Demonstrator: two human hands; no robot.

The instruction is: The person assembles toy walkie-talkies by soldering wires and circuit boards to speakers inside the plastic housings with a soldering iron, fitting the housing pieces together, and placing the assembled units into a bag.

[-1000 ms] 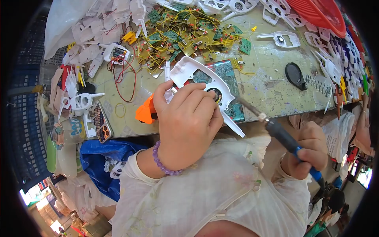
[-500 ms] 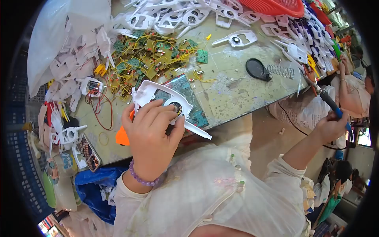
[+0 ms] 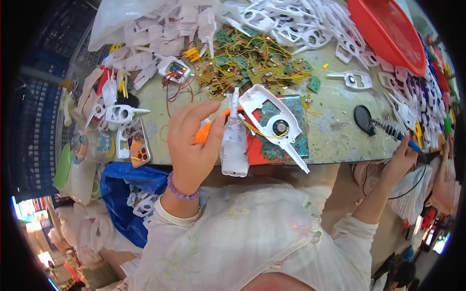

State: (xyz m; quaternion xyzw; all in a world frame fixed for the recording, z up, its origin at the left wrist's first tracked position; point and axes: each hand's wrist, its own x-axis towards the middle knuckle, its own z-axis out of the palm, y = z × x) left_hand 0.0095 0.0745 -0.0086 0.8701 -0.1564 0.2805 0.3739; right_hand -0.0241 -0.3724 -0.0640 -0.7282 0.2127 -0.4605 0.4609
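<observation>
My left hand (image 3: 191, 140), with a purple bead bracelet, hovers with thumb and fingers apart and nothing visibly held. Behind it an orange object (image 3: 204, 132) is partly hidden. To its right lie two white plastic casing halves: a long closed-backed shell (image 3: 235, 148) and an open frame (image 3: 259, 101) with a round black speaker (image 3: 280, 127). Thin yellow and red wires run between them. My right hand (image 3: 399, 161) grips the blue handle of a soldering iron (image 3: 412, 144), whose front end is in the coil spring of a black stand (image 3: 363, 120).
A tangled heap of green circuit boards with yellow wires (image 3: 252, 60) lies behind the casings. White casings (image 3: 310, 36) and a red basket (image 3: 388, 36) are at the back. A phone (image 3: 140, 148) lies left. A blue bag (image 3: 124, 194) hangs below the table edge.
My left hand has come off the speaker casing and moved left. A second casing half now shows beside it. The soldering iron has gone from mid-air into the spring stand. The view has shifted.
</observation>
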